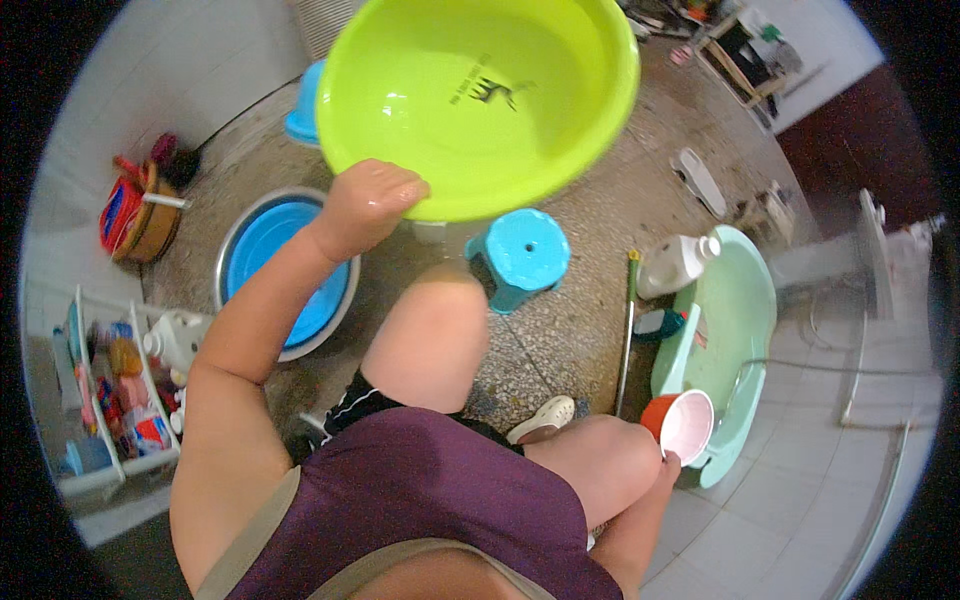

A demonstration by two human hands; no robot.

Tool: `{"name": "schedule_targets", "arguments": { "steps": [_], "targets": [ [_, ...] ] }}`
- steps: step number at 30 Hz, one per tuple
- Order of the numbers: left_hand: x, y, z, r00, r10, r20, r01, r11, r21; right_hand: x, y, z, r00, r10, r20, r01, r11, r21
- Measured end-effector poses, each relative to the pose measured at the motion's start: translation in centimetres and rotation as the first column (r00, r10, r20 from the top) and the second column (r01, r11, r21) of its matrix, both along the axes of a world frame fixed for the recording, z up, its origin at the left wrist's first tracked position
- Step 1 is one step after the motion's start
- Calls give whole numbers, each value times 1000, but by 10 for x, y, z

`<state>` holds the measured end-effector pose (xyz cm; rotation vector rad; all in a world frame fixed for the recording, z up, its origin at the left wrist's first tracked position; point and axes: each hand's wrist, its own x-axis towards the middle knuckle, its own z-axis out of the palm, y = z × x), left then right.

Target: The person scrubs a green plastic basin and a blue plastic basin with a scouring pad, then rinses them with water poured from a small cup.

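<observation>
My left hand (377, 204) grips the near rim of a large lime-green plastic basin (555, 97), which is tilted so that its inside faces me. The basin looks wet and bears a dark animal print. At the lower right my right hand (672, 465) holds a small red bowl with a white inside (690, 426) by its rim, beside the edge of a pale green plastic baby bathtub (750, 315). A blue plastic stool (528, 247) stands on the floor just below the green basin. Left of my knee, partly behind my left forearm, is a round blue basin with a silvery rim (255, 262).
A white plastic jug (667, 266), a dark green bottle (658, 325) and a long pole (624, 352) lie near the bathtub. A white rack with bottles (112, 469) and a wooden bucket (159, 225) stand at the left. A grey slipper (699, 180) lies at the upper right.
</observation>
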<state>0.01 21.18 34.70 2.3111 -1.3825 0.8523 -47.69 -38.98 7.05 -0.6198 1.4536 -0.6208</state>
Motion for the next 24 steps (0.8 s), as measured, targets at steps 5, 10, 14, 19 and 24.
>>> {"name": "schedule_targets", "arguments": {
  "steps": [5, 10, 14, 19, 24],
  "targets": [
    [35, -98, -45, 946, -309, -98, 321, 933, 163, -12, -4, -9, 986, -121, 115, 120, 993, 10],
    [55, -153, -128, 884, -429, -184, 462, 860, 218, 2, 14, 7, 980, -155, 124, 145, 986, 83],
    [54, -159, -169, 893, -364, -265, 430, 864, 262, 26, 39, 27, 990, -121, 70, 118, 992, 46],
    [45, -180, -162, 868, -285, -407, 314, 949, 5, -8, 26, 18, 998, -59, -3, 60, 997, 44],
    [55, -213, -118, 105, -626, -773, -476, 651, -591, -19, 33, 24, 914, 289, -284, -347, 920, -182]
  ]
}}
